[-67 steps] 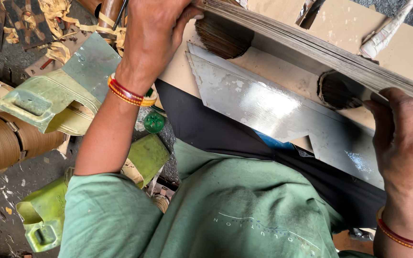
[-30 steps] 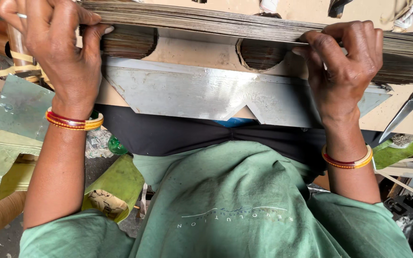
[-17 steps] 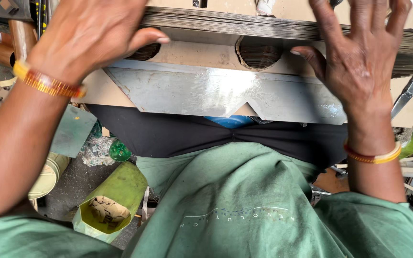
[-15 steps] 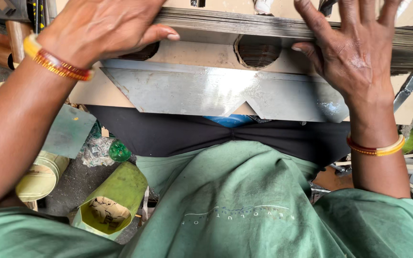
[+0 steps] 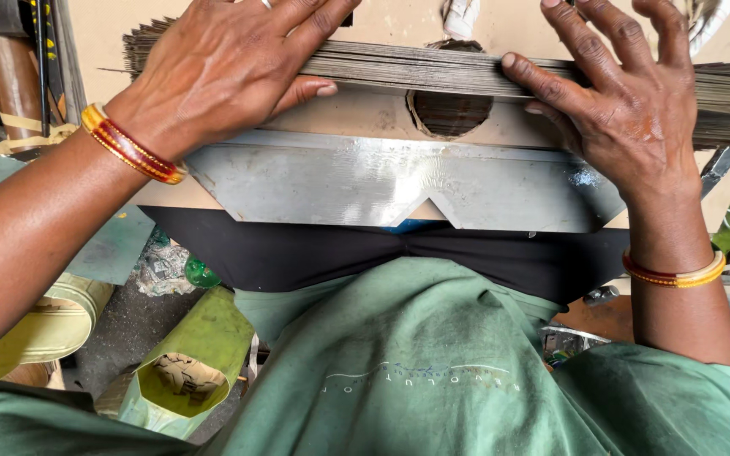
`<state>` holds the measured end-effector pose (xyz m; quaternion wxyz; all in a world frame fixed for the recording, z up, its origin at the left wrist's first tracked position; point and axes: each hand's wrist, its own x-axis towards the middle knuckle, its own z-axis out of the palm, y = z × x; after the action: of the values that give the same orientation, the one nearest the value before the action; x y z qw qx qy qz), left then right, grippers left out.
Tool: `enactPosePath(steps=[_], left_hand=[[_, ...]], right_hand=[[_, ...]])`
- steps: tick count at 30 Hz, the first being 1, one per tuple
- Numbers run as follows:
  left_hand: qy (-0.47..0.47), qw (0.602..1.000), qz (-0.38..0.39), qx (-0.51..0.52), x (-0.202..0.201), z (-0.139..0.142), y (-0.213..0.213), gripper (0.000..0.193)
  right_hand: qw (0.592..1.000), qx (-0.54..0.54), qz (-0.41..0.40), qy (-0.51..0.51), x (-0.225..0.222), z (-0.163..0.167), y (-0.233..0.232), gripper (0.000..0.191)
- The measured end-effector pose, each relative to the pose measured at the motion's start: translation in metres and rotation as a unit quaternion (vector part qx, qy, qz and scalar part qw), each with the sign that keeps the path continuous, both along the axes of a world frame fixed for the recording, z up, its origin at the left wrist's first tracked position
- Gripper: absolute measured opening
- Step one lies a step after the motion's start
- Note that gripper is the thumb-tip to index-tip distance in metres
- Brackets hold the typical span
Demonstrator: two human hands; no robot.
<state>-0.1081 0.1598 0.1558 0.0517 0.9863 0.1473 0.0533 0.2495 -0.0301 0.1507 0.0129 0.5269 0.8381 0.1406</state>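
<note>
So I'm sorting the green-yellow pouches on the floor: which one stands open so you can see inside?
The pouch nearest the green shirt: its mouth faces up and crumpled brown stuff shows inside. The other pouch, further left, shows only its curved yellowish side.

both arms reach forward, forearms angling inward. the left hand (image 5: 230, 63) lies palm down, fingers stretched flat and close together, thumb tucked beneath. the right hand (image 5: 627, 110) is palm down too, fingers spread and slightly lifted, thumb pointing left.
</note>
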Motion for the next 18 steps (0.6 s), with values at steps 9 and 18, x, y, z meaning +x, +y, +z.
enactPosePath(steps=[9, 18], left_hand=[[0.037, 0.999, -0.006, -0.006, 0.008, -0.009, -0.002, 0.076], [0.019, 0.998, 0.001, 0.062, 0.008, -0.029, 0.005, 0.08]], right_hand=[[0.999, 0.045, 0.006, -0.014, 0.014, -0.023, 0.003, 0.046], [0.997, 0.064, -0.022, -0.044, 0.026, -0.042, 0.006, 0.039]])
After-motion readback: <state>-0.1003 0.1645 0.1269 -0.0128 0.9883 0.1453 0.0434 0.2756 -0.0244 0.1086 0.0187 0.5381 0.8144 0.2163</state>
